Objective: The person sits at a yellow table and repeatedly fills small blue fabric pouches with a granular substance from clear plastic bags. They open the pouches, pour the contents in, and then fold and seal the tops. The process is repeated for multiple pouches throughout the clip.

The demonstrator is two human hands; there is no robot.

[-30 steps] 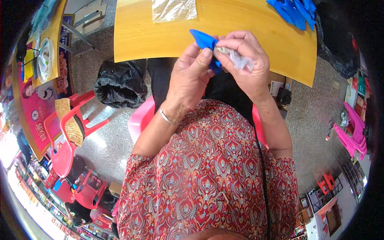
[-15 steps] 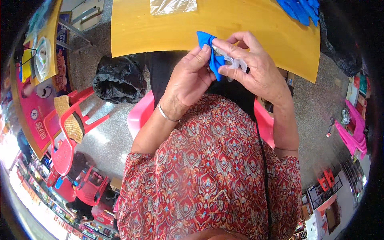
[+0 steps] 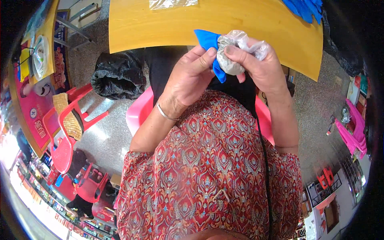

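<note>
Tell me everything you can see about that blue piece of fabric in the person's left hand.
The blue fabric piece is plain, bright blue and looks like thin, soft cloth. One end sticks up to a point at the upper left; a lower, folded end shows beneath. The left hand pinches it in the middle, the thumb covering part. At its right, a filled, translucent plastic bag sits close against it, hiding any more of it.

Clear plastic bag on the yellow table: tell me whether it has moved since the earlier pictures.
No, not visibly: the clear plastic bag keeps its place against the yellow table; both shifted upward in view together.
</note>
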